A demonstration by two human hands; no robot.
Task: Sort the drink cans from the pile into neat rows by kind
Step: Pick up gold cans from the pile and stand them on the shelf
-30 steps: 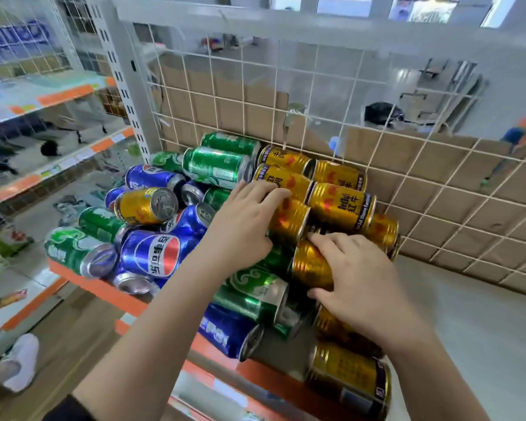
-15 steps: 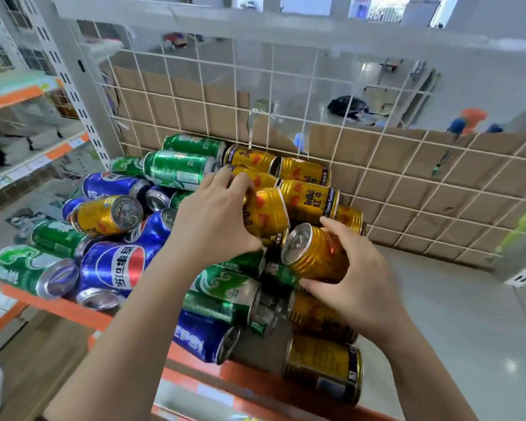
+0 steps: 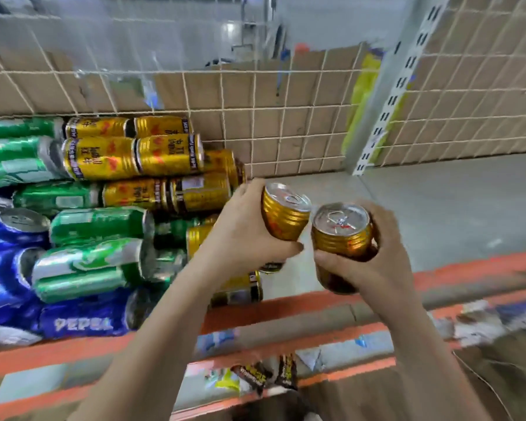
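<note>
A pile of drink cans fills the left of the shelf: gold cans [image 3: 134,156] at the back, green cans [image 3: 94,226] in the middle and blue Pepsi cans [image 3: 82,323] at the front left. My left hand [image 3: 240,232] grips one gold can [image 3: 284,212], held above the shelf just right of the pile. My right hand [image 3: 374,268] grips a second gold can [image 3: 342,230] beside it. Both cans are nearly upright with their silver tops toward me, almost touching.
The grey shelf board [image 3: 438,214] stretches to the right of the pile. A white wire grid backed with cardboard [image 3: 286,129] closes the back. A perforated white upright [image 3: 386,95] stands at the right rear. The orange shelf edge [image 3: 468,268] runs along the front, with packets on the shelf below.
Both hands lifted a gold can each out of the pile and carried them right. The view swung right, so the pile now sits at the left.
</note>
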